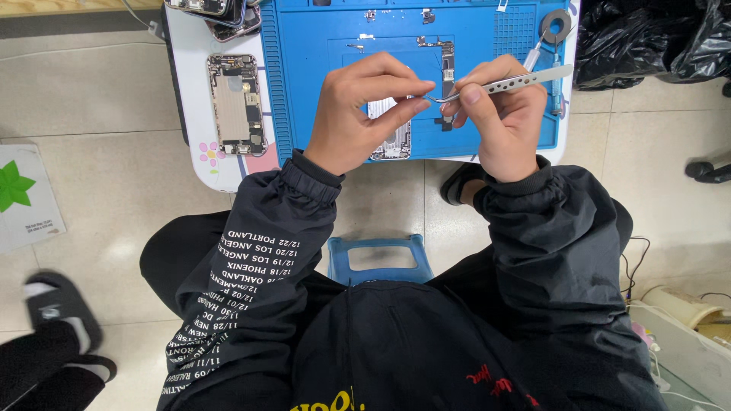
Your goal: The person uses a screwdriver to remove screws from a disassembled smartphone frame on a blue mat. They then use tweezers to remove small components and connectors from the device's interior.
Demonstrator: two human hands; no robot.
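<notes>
My right hand (pixel 502 118) grips silver curved tweezers (pixel 525 81), whose tip points left toward my left fingertips. My left hand (pixel 358 110) pinches a tiny part at the tweezer tip; the part is too small to make out. Both hands hover over an opened phone body (pixel 394 141) lying on a blue work mat (pixel 304 61). Small loose phone parts (pixel 445 57) lie on the mat just beyond my hands.
A second opened phone chassis (pixel 236 105) lies on the white table left of the mat. More phones (pixel 225 15) sit at the far left corner. A roll of tape (pixel 556 27), a blue stool (pixel 378 259), black bags (pixel 647 38) and another person's sandalled foot (pixel 57 312) surround me.
</notes>
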